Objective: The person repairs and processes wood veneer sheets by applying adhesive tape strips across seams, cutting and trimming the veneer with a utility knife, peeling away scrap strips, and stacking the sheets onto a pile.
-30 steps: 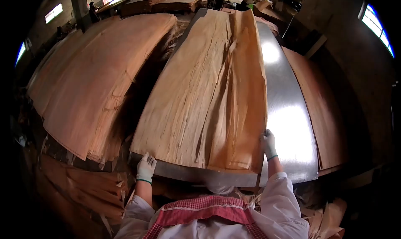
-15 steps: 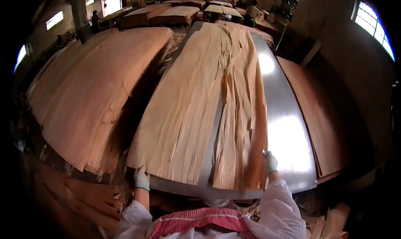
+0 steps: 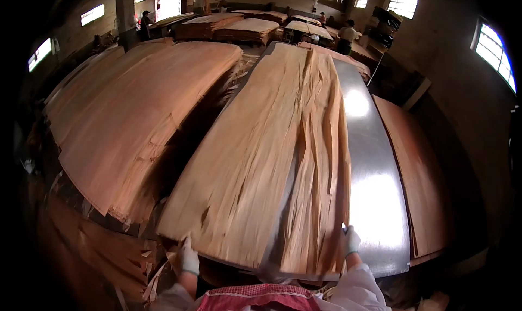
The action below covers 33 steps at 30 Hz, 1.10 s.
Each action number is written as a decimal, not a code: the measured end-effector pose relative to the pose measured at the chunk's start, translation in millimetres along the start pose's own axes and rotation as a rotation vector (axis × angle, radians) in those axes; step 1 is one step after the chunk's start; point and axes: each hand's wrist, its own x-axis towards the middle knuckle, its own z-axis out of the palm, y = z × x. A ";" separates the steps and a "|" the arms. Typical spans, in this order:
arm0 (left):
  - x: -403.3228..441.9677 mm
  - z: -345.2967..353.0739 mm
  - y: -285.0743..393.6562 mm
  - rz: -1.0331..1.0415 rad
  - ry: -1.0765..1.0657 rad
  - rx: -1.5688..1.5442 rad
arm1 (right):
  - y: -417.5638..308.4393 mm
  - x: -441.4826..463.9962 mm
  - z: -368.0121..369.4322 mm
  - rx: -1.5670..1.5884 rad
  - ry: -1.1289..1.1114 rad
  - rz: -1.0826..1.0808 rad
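A long, thin wood veneer sheet [image 3: 244,164] lies on a shiny metal-topped table [image 3: 375,175]. It is split lengthwise near its right side, with metal showing in the gap and a crumpled right strip [image 3: 321,202]. My gloved left hand [image 3: 189,256] grips the sheet's near left corner, fingers closed on the edge. At the strip's right edge is my gloved right hand [image 3: 351,241], fingers closed on the veneer, close to the near end.
A large veneer stack [image 3: 130,120] stands to the left, and another [image 3: 416,186] to the right. Further stacks [image 3: 247,29] fill the back. A person [image 3: 346,36] stands at the back right, another [image 3: 144,25] at the back left. Scraps [image 3: 98,246] lie at the lower left.
Both my hands have come nearer to my body, pulling the veneer's near edge along. The folded right part has dropped into a narrow, rumpled strip, and a gap has opened beside it.
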 end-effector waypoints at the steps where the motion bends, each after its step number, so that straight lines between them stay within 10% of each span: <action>1: 19.8 12.1 -4.0 0.044 0.014 -0.055 | -6.7 19.3 3.1 0.002 0.014 -0.021; 12: -1.4 -58.0 -15.1 0.114 0.139 -0.031 | 7.5 -38.1 19.9 0.072 0.030 0.020; 14: 4.8 -59.4 -3.2 -0.231 0.480 -0.003 | -5.7 -60.7 12.0 0.133 0.079 0.011; 16: -15.5 -70.1 -8.6 0.145 0.066 -0.042 | -6.3 -69.0 10.8 0.147 0.064 0.036; 20: 7.5 -5.0 29.7 0.312 0.070 0.370 | -24.3 -8.5 42.9 0.286 0.054 0.019; 29: 100.5 -31.1 14.9 -0.083 0.261 -0.253 | -41.9 8.2 17.4 0.121 -0.072 0.039; 33: 68.8 -35.8 22.0 0.047 0.302 -0.101 | -85.6 -5.8 -4.1 0.278 0.066 0.066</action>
